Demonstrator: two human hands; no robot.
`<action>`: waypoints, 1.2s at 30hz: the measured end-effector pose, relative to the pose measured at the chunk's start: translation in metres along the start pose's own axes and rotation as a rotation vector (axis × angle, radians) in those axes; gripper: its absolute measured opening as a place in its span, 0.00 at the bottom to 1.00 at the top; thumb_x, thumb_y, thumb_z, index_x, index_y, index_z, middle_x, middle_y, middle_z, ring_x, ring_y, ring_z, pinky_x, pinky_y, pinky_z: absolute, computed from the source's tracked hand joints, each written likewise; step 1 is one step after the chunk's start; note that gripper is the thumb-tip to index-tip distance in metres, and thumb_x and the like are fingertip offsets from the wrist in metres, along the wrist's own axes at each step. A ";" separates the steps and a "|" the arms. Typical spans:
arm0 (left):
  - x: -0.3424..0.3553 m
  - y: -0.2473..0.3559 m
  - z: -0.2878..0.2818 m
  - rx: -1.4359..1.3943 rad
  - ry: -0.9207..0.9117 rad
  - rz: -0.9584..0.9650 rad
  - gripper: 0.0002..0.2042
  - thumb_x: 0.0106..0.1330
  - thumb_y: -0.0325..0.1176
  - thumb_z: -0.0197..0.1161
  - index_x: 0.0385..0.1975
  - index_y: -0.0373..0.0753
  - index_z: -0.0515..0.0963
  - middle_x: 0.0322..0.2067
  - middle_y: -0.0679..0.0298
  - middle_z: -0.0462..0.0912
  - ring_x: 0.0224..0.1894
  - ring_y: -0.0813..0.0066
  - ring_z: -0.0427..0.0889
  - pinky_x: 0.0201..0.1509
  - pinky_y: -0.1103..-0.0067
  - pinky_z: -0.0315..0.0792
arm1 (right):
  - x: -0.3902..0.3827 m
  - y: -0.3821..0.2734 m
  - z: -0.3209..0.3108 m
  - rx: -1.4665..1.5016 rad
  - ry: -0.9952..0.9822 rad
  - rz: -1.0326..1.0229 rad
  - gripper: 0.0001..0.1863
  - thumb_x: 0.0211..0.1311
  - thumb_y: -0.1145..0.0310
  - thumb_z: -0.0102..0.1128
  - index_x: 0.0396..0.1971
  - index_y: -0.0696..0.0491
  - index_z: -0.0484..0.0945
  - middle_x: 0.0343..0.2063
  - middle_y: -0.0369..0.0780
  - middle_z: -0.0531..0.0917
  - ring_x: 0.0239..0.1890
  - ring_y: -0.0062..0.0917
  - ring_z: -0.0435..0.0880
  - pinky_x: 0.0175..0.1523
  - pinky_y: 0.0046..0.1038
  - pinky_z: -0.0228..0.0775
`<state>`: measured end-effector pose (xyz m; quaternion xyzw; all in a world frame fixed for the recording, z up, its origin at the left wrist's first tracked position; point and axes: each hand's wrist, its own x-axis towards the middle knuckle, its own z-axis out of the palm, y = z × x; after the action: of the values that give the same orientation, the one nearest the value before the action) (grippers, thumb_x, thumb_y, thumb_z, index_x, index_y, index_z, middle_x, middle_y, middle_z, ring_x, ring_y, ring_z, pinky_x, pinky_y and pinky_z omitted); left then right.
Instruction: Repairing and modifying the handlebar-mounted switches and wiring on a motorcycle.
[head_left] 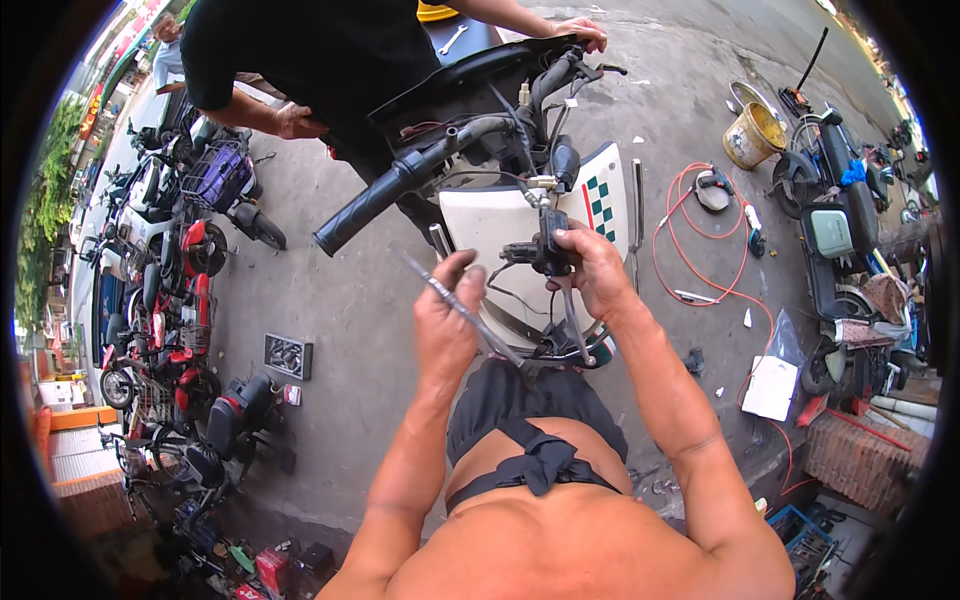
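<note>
A small black brake lever assembly (552, 245) with a reservoir block and a metal lever is pinched in the fingers of my right hand (597, 272). My left hand (447, 325) is closed around a long, thin metal tool (490, 338), slanting down toward my lap; its exact kind cannot be told. Both hands are over the scooter's front (490, 220), a white panel with a red stripe and green checks. Beyond them, the bare handlebar carries a black rubber grip (370, 205) on its left end. Cables hang around the assembly.
Across the scooter stands a person in black (300, 50), one hand on the black cowl's far end. A red hose (690, 280) loops over the floor at right, near a yellow-stained bucket (753, 136). Parked scooters (180, 270) line the left; a parts tray (288, 356) lies nearer.
</note>
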<state>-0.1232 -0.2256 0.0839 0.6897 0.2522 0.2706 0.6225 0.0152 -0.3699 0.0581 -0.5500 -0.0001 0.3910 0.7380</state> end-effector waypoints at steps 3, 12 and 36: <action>0.008 -0.010 0.021 -0.009 -0.108 -0.097 0.11 0.66 0.36 0.62 0.36 0.32 0.78 0.25 0.71 0.76 0.27 0.86 0.69 0.29 0.86 0.64 | 0.002 0.005 -0.006 -0.010 -0.004 -0.002 0.18 0.60 0.59 0.51 0.45 0.53 0.75 0.35 0.38 0.79 0.37 0.21 0.78 0.32 0.28 0.76; 0.020 -0.015 0.035 -0.095 -0.086 -0.090 0.11 0.64 0.36 0.65 0.34 0.33 0.77 0.22 0.73 0.74 0.22 0.88 0.65 0.24 0.87 0.58 | 0.000 0.003 -0.001 -0.010 0.050 -0.029 0.15 0.61 0.60 0.50 0.42 0.52 0.76 0.32 0.34 0.81 0.33 0.17 0.79 0.29 0.27 0.74; 0.026 -0.018 0.029 -0.129 -0.142 0.043 0.06 0.62 0.27 0.65 0.35 0.32 0.78 0.24 0.70 0.78 0.27 0.84 0.71 0.30 0.84 0.66 | 0.000 0.007 0.002 0.041 0.001 -0.020 0.18 0.61 0.61 0.50 0.48 0.53 0.74 0.38 0.35 0.81 0.37 0.17 0.80 0.30 0.27 0.76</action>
<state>-0.0846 -0.2276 0.0647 0.6710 0.1746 0.2499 0.6759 0.0101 -0.3678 0.0536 -0.5349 0.0029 0.3832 0.7530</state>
